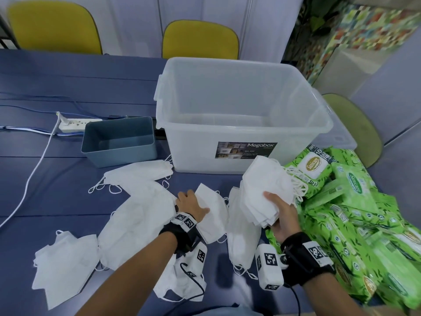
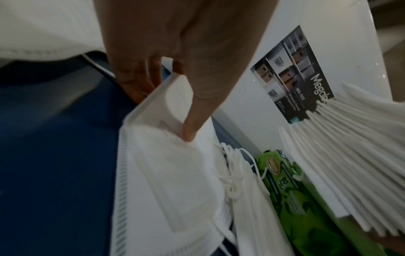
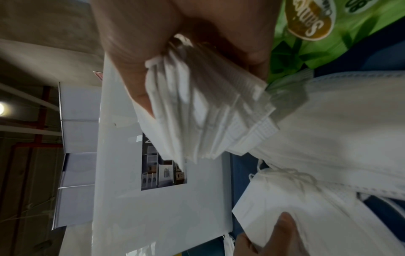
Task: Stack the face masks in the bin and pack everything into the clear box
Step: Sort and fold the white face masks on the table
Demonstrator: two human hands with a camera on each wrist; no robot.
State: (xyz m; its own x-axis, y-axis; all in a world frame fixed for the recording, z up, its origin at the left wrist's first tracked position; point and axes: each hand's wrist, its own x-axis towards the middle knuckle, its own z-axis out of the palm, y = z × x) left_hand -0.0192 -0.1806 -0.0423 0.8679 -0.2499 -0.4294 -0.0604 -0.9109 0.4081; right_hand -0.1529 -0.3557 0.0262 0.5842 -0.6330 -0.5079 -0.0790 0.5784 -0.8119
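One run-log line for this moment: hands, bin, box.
left hand: picking up loose mask | right hand: holds mask stack | blue bin: empty | clear box: empty | wipes packs: unpacked

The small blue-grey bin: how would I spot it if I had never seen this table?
Find the big clear box with the Megabox label, standing on the blue table. Immediately to its left sits the bin, a low, open, rectangular tub. It is the only opaque blue-grey container, while the masks around it are white.

white masks [image 1: 141,215], blue-grey bin [image 1: 119,142], green leaf-print packs [image 1: 355,220].
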